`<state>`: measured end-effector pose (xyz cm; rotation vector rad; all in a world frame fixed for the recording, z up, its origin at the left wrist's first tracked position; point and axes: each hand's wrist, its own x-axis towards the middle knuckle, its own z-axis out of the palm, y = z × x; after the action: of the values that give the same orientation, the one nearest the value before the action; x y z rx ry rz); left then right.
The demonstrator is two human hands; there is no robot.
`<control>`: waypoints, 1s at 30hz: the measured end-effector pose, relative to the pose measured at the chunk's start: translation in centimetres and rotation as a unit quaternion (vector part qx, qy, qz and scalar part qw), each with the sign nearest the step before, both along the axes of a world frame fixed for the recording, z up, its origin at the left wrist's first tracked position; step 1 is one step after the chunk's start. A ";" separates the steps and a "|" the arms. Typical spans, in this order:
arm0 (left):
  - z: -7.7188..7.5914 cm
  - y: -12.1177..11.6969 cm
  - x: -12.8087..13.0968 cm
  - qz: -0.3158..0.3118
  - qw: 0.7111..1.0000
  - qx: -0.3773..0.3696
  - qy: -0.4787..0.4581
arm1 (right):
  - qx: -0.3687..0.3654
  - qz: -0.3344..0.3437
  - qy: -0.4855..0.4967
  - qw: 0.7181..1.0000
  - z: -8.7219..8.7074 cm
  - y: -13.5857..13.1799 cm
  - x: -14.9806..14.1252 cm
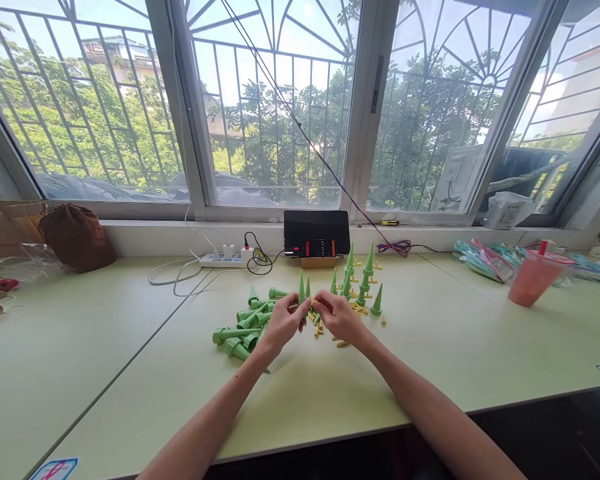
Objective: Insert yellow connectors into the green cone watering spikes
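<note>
My left hand (282,324) is closed around a green plastic watering spike (301,285), its pointed end upward. Close beside it, the fingers of my right hand (341,316) pinch a small yellow plastic piece (313,301), mostly hidden by the fingertips. The two hands nearly meet above the table. Left of them lies a heap of green spikes with ribbed caps (250,320). Several upright green spikes (364,288) stand to the right, some stacked, with yellow pieces sticking out sideways. Loose yellow pieces (319,329) are scattered between and under my hands.
Behind the spikes, a dark tablet (316,223) and a phone (321,248) lean by the window. A power strip (225,259) with cables is at back left, near a brown bag (77,237). On the right are a red cup (537,275) and plastic packets (483,260).
</note>
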<state>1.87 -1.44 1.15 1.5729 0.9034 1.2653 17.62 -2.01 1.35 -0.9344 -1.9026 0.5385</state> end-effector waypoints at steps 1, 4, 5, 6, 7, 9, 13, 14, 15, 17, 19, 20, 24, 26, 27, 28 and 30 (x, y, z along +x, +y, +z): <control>-0.1 0.0 0.0 -0.001 1.000 0.003 0.001 | 0.000 -0.001 -0.001 1.000 0.0 0.0 0.0; -0.3 0.2 -0.1 -0.006 1.000 0.011 0.005 | -0.001 -0.004 -0.006 1.000 0.1 0.0 0.0; -0.3 0.3 -0.1 -0.007 1.000 0.012 0.006 | 0.000 -0.006 -0.007 1.000 0.1 0.0 0.1; -0.4 0.3 -0.2 -0.008 1.000 0.013 0.006 | 0.002 -0.007 -0.008 1.000 0.1 0.0 0.1; -0.4 0.3 -0.2 -0.009 1.000 0.014 0.007 | 0.004 -0.008 -0.009 1.000 0.1 0.0 0.1; -0.4 0.3 -0.2 -0.012 1.000 0.016 0.006 | 0.006 -0.008 -0.009 1.000 0.1 0.1 0.1; -0.1 0.1 -0.2 -0.013 1.000 0.015 0.006 | -0.001 -0.006 -0.007 1.000 -0.1 0.2 0.1; 0.0 0.1 -0.1 -0.013 1.000 0.013 0.005 | -0.002 -0.004 -0.005 1.000 -0.1 0.2 0.1; 0.0 0.0 -0.1 -0.014 1.000 0.012 0.004 | -0.003 -0.004 -0.003 1.000 -0.2 0.2 0.0; 0.1 0.0 -0.1 -0.012 1.000 0.009 0.000 | -0.001 -0.005 0.003 1.000 -0.3 0.3 0.0; 0.1 -0.1 0.0 -0.006 1.000 0.005 -0.001 | 0.001 -0.009 0.008 1.000 -0.3 0.3 0.0; 0.1 -0.1 0.0 -0.003 1.000 0.004 -0.001 | 0.001 -0.010 0.009 1.000 -0.4 0.3 -0.1; 0.3 -0.2 0.1 -0.003 1.000 0.001 -0.005 | 0.000 -0.014 0.008 1.000 -0.4 0.3 -0.1; 0.3 -0.1 0.0 -0.005 1.000 -0.007 -0.011 | 0.001 -0.014 0.006 1.000 -0.4 0.3 -0.1; 0.3 -0.1 0.0 -0.003 1.000 -0.014 -0.014 | 0.003 -0.015 0.005 1.000 -0.4 0.3 -0.1; 0.3 -0.1 -0.1 0.000 1.000 -0.021 -0.017 | 0.004 -0.015 0.003 1.000 -0.4 0.3 -0.1; 0.3 0.0 -0.2 0.003 0.999 -0.032 -0.024 | 0.007 -0.016 0.001 1.000 -0.3 0.3 -0.1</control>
<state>1.63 -1.40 1.46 1.4850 0.9110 1.2602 17.51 -1.73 1.02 -0.9526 -1.8851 0.5057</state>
